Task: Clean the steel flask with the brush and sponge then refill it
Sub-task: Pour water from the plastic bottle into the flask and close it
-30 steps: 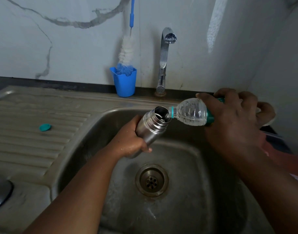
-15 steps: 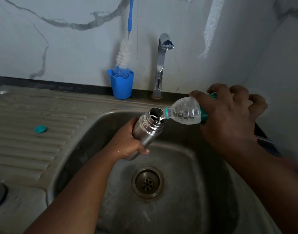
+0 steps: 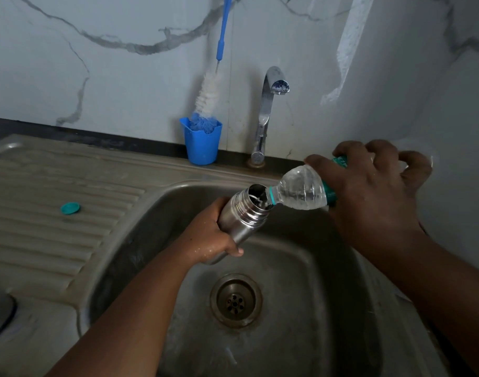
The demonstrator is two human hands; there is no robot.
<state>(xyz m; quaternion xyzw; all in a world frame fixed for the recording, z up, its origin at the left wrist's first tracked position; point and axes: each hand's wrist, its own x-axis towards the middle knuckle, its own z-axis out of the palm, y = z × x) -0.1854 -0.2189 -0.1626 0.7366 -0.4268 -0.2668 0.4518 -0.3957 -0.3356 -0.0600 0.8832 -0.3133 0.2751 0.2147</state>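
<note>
Your left hand (image 3: 211, 238) wraps the steel flask (image 3: 241, 216), tilted over the sink (image 3: 300, 268); your right hand (image 3: 368, 194) grips the water bottle (image 3: 298, 193) pouring in. The flask looks wet, hard and slippery and will likely get heavier, so hold its middle tight.

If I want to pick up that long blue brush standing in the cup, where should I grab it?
Grab the bottle brush by its thin blue handle, up above the white bristles, coming from the front or from above. It stands leaning in the blue cup against the wall, bristle end down, so the handle is the only bare, firm part. Lift it straight up and out; the tap stands close on its right.
</note>
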